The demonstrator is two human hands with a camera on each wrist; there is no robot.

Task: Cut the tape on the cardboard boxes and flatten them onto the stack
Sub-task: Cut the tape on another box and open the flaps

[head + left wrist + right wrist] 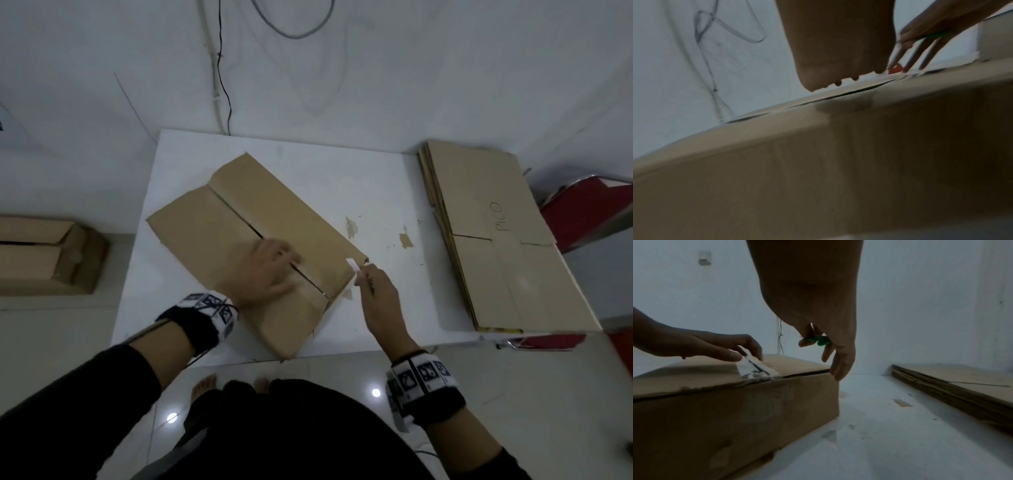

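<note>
A brown cardboard box (239,212) lies at an angle on the white table (394,301), its top seam slit and slightly gaping. My left hand (291,267) rests on the top by the seam. In the right wrist view its thumb and fingers (735,355) pinch a shiny strip of clear tape (754,368) lifted off the near edge. My right hand (363,279) hovers just off the box's right corner and holds a small green cutter (818,339) between thumb and forefinger, its pale end (353,266) pointing up. The other fingers hang straight.
A stack of flattened boxes (496,240) lies along the table's right side, marked "PICO". Torn tape scraps (406,240) dot the table between box and stack. Another box (44,253) sits on the floor at left. A red chair (582,212) stands behind the stack.
</note>
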